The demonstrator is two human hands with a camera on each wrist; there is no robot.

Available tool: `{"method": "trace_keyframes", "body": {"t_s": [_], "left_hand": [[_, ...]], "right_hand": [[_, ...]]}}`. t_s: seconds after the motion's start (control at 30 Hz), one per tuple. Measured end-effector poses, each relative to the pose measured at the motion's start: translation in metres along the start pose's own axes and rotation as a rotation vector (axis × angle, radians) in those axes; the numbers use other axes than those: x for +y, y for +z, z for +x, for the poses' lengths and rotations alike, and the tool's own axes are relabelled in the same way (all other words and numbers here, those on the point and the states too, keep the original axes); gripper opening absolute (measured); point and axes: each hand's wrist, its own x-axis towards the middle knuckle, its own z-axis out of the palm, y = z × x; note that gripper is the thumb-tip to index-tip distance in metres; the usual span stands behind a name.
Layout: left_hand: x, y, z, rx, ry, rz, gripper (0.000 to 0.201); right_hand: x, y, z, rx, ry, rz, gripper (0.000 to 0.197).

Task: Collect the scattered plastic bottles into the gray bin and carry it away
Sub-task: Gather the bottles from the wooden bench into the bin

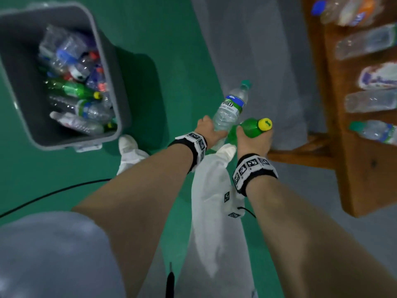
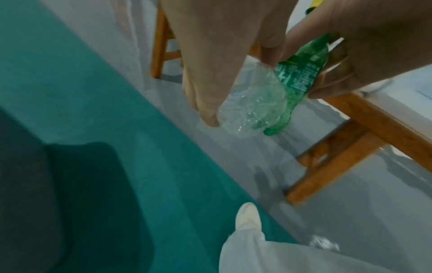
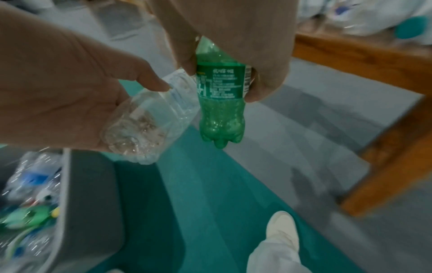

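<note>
The left hand (image 1: pixel 211 131) grips a clear water bottle (image 1: pixel 233 106) near its base, fingers (image 2: pixel 203 103) curled around the crumpled bottom; the bottle's long axis tilts up and away, its green cap pointing toward the wooden worktop (image 1: pixel 343 147). Just beside it, the right hand (image 1: pixel 254 141) holds a green soda bottle (image 3: pixel 219 110) around its label, fingers (image 3: pixel 266 77) wrapped tight, yellow cap up and base pointing down at the green floor (image 1: pixel 167 39). The 2 bottles touch. The gray bin (image 1: pixel 107 67), partly filled with bottles, stands on the floor to the left, apart from both hands. More bottles (image 1: pixel 369 102) lie on the worktop.
</note>
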Motion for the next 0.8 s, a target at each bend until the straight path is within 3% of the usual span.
{"method": "trace_keyframes", "body": {"t_s": [0.23,0.43,0.67,0.8], "left_hand": [[-0.109,-0.096,0.020,0.191,-0.109,-0.331,0.059],[-0.210,-0.170,0.039,0.305,-0.154,-0.487,0.055],[-0.315,-0.224,0.055,0.458,-0.248,-0.717,0.052],[-0.366,-0.248,0.068,0.474,-0.290,-0.808,0.045]], "right_hand": [[-0.051,0.124,-0.073,-0.222,-0.248,-0.120,0.076],[-0.079,0.230,-0.129,-0.370,-0.402,-0.236,0.073],[-0.097,0.338,-0.177,-0.549,-0.528,-0.341,0.075],[-0.100,0.398,-0.193,-0.631,-0.555,-0.430,0.081]]}}
